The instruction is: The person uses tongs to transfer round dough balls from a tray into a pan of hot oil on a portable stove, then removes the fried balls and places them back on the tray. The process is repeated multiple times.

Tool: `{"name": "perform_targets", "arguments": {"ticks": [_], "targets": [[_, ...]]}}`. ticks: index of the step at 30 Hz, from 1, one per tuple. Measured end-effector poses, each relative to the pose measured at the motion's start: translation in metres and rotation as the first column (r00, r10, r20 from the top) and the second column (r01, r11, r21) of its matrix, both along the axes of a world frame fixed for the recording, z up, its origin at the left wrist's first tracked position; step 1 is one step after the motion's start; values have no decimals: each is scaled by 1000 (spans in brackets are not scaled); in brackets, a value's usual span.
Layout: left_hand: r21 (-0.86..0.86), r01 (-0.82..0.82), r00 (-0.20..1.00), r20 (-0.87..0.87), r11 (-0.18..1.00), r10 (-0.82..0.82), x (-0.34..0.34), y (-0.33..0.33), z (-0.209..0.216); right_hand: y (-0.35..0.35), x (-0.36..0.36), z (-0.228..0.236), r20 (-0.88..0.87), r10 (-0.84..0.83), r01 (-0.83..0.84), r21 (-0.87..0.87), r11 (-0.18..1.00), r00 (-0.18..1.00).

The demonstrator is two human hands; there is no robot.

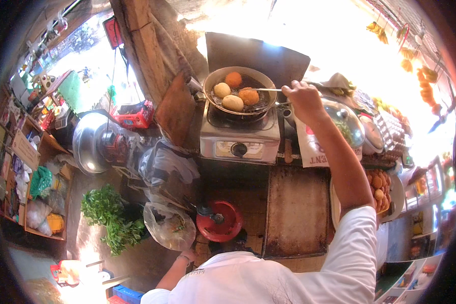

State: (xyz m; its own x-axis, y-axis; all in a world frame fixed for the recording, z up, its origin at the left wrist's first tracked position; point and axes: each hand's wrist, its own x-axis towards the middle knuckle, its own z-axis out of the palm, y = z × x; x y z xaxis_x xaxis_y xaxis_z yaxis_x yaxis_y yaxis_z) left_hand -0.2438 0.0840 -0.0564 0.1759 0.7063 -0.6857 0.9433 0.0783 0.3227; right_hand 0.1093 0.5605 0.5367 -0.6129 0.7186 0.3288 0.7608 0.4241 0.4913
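Note:
A wide frying pan (262,76) of dark oil sits on a silver single-burner gas stove (215,139). In the oil are two pale balls, one a pale ball (232,103) at the front, and two browned ones. My right hand (304,99), arm stretched forward, is closed round the thin handle of a metal cooking utensil (267,90). Its far end meets the right-hand browned ball (249,96); the tip's shape is hidden. My left hand (189,255) is low, beside a clear plastic bag (169,226); its fingers are too small to make out.
A metal backsplash (253,55) stands behind the pan. Right of the stove are a glass-lidded pot (344,126), egg trays (390,129) and a tub of fried balls (379,190). Leafy greens (106,215), a red round stool or lid (220,221) and a crowded shelf box (45,202) lie left.

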Motion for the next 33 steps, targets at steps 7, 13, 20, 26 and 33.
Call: {"name": "perform_targets", "arguments": {"ticks": [7, 13, 20, 26, 33], "targets": [[245, 220, 973, -125, 944, -195, 8, 2, 11, 1, -21, -48, 19, 169, -170, 178, 969, 985], [-77, 190, 982, 12, 979, -189, 9, -2, 5, -1, -18, -65, -35, 258, -246, 201, 948, 966], [-141, 308, 945, -71, 941, -320, 21, 3, 64, 3, -19, -64, -299, 28, -93, -207, 974, 954], [-186, 114, 990, -65, 976, -128, 29, 8, 76, 18, -2, -35, -479, -389, -146, -757, 637, 787], [-136, 102, 995, 12, 985, -102, 21, 1, 48, 9, 10, 14, -287, -501, -50, -900, 434, 817]]}}
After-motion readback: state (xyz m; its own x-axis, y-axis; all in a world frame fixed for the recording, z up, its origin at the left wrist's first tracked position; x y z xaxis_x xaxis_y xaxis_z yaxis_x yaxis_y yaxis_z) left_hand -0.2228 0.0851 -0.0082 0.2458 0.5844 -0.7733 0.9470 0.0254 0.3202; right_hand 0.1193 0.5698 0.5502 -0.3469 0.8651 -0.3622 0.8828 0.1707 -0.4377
